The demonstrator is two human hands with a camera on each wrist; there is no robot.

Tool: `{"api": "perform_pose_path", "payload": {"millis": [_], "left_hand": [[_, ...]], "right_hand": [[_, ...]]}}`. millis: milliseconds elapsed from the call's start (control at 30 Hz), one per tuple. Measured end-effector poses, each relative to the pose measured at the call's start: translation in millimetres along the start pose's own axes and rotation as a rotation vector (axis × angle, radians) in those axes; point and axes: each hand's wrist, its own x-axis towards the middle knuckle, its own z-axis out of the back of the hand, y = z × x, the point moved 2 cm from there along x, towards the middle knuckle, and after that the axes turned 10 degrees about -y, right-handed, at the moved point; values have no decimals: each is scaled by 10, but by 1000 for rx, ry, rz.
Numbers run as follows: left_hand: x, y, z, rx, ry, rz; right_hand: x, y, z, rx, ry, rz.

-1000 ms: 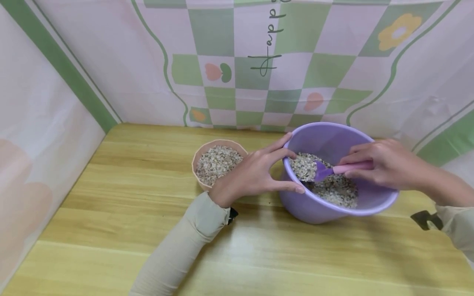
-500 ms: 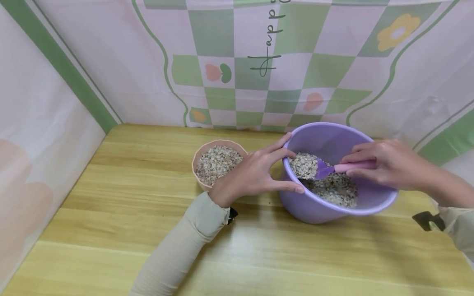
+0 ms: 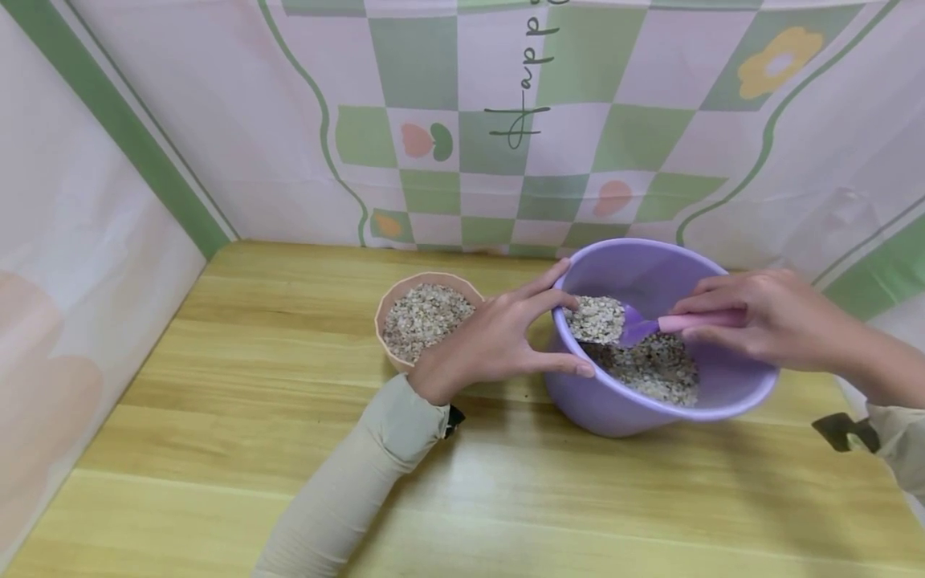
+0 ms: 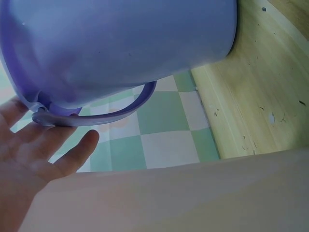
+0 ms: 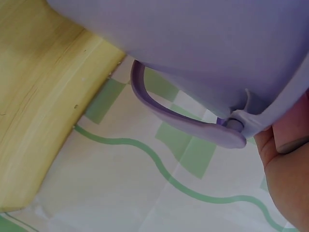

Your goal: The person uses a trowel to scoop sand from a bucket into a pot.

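Observation:
A purple bucket (image 3: pixel 614 417) with loose gravel (image 3: pixel 661 373) inside stands on the wooden table. My left hand (image 3: pixel 499 333) holds its left rim, fingertips over the edge and thumb at the front. In the left wrist view the fingers (image 4: pixel 72 154) are spread beside the bucket's hanging handle (image 4: pixel 106 117). My right hand (image 3: pixel 766 321) grips the pink handle of a small shovel (image 3: pixel 639 327) over the bucket. The shovel's purple blade carries a heap of pale gravel (image 3: pixel 596 319), near the left rim. Only part of the right hand shows in the right wrist view, beside the pink handle (image 5: pixel 292 123).
A peach-coloured bowl (image 3: pixel 390 353) filled with similar gravel stands left of the bucket, partly behind my left wrist. A checkered cloth (image 3: pixel 491 193) hangs along the table's back edge. Small grains lie scattered on the table (image 4: pixel 260 96).
My right hand has drawn the shovel slightly to the right and up, and its heap of gravel now shows more fully. The left hand and the bucket have stayed in place.

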Motion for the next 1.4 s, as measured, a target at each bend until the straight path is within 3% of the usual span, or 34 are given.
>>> {"api": "perform_pose_path", "payload": {"millis": [1400], "left_hand": [[-5,7,5,-2,8,3]], "right_hand": [[-63,2,162,63,-82,-28]]}}
